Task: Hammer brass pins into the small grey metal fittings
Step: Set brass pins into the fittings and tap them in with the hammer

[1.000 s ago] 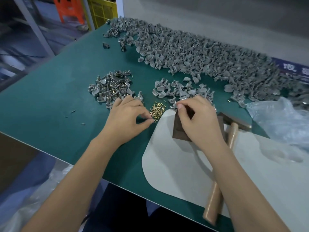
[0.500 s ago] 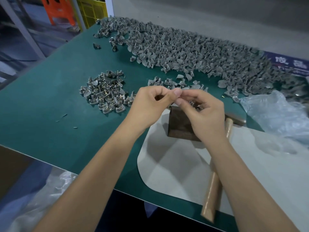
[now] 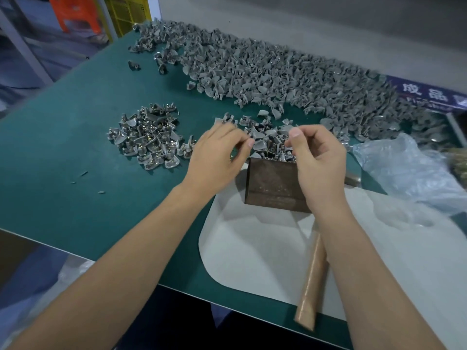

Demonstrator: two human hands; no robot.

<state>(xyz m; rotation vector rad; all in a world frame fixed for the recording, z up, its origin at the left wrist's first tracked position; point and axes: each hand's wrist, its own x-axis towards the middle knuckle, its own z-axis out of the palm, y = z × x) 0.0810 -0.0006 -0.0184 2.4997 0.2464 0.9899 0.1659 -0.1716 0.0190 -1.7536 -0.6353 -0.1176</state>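
My left hand hovers over the green table, motion-blurred, its fingers curled toward the thumb. Anything between them is hidden. My right hand is raised over the brown metal block, with thumb and curled forefinger pinching a small grey fitting that is mostly hidden. The hands are a short gap apart. Loose grey fittings lie just behind them. The hammer's wooden handle runs under my right forearm. My left hand covers the brass pins.
A big heap of grey fittings fills the back of the table. A smaller pile of fittings sits to the left. The block and hammer rest on a white mat. A clear plastic bag lies at the right.
One second ago my left hand pinched at the brass pins. Half a second ago both hands met fingertip to fingertip above the block. Now they have drawn apart, the left moving leftward.
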